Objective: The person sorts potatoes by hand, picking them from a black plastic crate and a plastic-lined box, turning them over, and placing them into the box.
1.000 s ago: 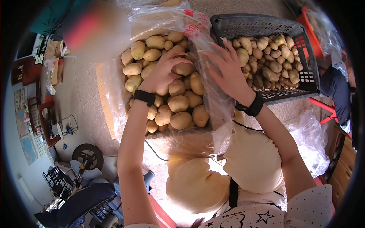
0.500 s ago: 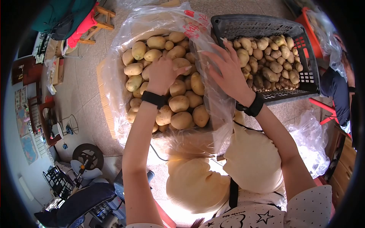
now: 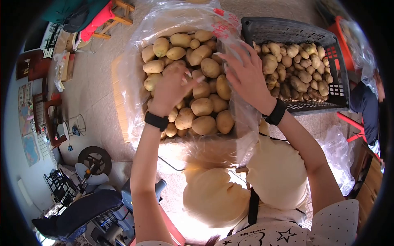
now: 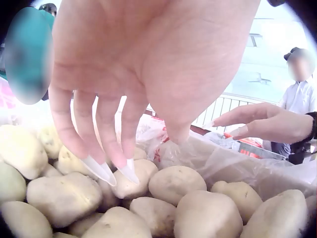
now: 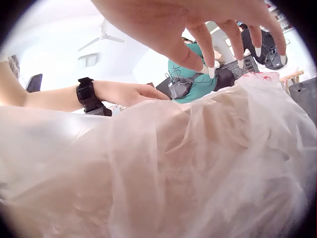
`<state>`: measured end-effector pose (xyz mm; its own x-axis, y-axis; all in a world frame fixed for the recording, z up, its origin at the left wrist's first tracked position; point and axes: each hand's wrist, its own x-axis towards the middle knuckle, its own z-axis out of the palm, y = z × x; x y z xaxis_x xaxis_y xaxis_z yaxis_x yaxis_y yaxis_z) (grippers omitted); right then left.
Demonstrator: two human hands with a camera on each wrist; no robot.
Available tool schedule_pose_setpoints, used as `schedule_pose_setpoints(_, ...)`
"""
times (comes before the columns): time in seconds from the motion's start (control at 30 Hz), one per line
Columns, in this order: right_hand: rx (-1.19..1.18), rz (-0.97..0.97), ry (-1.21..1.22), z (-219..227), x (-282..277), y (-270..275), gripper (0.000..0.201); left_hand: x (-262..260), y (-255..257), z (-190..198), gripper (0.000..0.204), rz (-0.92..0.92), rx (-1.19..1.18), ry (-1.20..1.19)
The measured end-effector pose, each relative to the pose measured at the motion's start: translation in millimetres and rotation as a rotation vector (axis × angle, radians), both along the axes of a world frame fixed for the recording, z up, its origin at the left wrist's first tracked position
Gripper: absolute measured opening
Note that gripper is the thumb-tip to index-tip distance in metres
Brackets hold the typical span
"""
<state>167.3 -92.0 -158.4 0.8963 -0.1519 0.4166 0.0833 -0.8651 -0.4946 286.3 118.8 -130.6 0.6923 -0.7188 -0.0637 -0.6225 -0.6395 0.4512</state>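
My left hand [image 3: 170, 90] is over a pile of large potatoes [image 3: 202, 107] in a cardboard box lined with clear plastic [image 3: 245, 123]. In the left wrist view its fingers hang down, loosely bent, and the long white nails [image 4: 130, 171] come right at a potato [image 4: 141, 173] in the pile. Nothing is gripped in it. My right hand [image 3: 252, 80] is spread over the liner at the box's right side, fingers apart and holding nothing. From the right wrist, its fingers [image 5: 237, 42] reach above the plastic film [image 5: 163, 163].
A black plastic crate [image 3: 287, 106] of smaller potatoes [image 3: 301, 82] stands right beside the box. Farther right are a red bin [image 3: 344, 41] and a seated person's leg [image 3: 365, 100]. A wooden stool [image 3: 119, 18] is at the upper left; crumpled plastic [image 3: 338, 156] lies at the right.
My left hand has drawn left and back toward me over the pile, its fingers less spread. The right hand keeps its place. The head view has shifted slightly; a blurred shape upper left is gone.
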Motion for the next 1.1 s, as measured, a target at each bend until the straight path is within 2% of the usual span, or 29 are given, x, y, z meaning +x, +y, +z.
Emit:
schedule_pose_setpoints(0.03,0.0,0.015,-0.02,-0.9,2.4,3.8,0.041,-10.0,-1.4,1.8,0.047,-0.001,0.127,-0.037)
schedule_pose_setpoints(0.13,0.015,0.1,-0.028,-10.9,10.1,15.1,0.04,-24.1,-7.3,-4.2,0.052,-0.045,0.222,-0.12)
schedule_pose_setpoints(0.23,0.045,0.141,-0.037,-20.2,21.7,22.6,0.04,-26.0,-16.3,-12.5,0.061,-0.043,0.262,-0.089)
schedule_pose_setpoints(0.33,0.046,0.131,-0.024,-30.8,28.6,26.5,0.041,-29.4,-25.8,-15.8,0.06,-0.064,0.329,-0.13)
schedule_pose_setpoints(0.47,0.02,0.102,0.026,-43.2,29.0,29.7,0.044,-27.7,-24.1,-18.4,0.059,-0.041,0.287,-0.116)
schedule_pose_setpoints(0.53,-0.004,0.076,0.03,-49.2,29.2,26.1,0.045,-19.0,-15.5,-18.5,0.062,0.103,0.152,-0.021)
schedule_pose_setpoints(0.57,0.0,0.07,0.031,-49.6,28.2,25.5,0.045,-12.9,-10.1,-13.9,0.062,0.097,0.155,-0.021)
schedule_pose_setpoints(0.63,-0.031,0.062,0.034,-50.0,27.4,25.2,0.046,3.1,6.1,-3.8,0.067,0.39,-0.015,0.269)
schedule_pose_setpoints(0.73,-0.065,0.05,0.048,-47.0,26.7,25.9,0.045,32.4,22.6,1.4,0.071,0.494,-0.03,0.203)
schedule_pose_setpoints(0.87,-0.109,0.058,0.037,-47.8,26.6,25.9,0.042,45.9,20.7,4.4,0.066,0.501,-0.009,0.066)
schedule_pose_setpoints(0.93,-0.102,0.054,0.031,-48.4,26.3,26.5,0.038,43.0,10.8,-1.7,0.068,0.274,0.166,0.111)
schedule_pose_setpoints(0.97,-0.103,0.053,0.029,-47.0,26.0,26.5,0.038,40.8,7.7,-14.2,0.064,0.269,0.143,-0.003)
schedule_pose_setpoints(1.0,-0.102,0.049,0.032,-45.9,25.7,27.0,0.037,39.5,7.1,-25.3,0.064,0.269,0.141,-0.004)
schedule_pose_setpoints(1.07,-0.101,0.043,0.036,-46.2,26.4,27.3,0.036,33.3,0.9,-30.4,0.062,0.213,0.104,-0.212)
schedule_pose_setpoints(1.1,-0.09,0.045,0.039,-46.5,26.5,27.6,0.036,32.0,1.1,-30.9,0.062,0.212,0.104,-0.21)
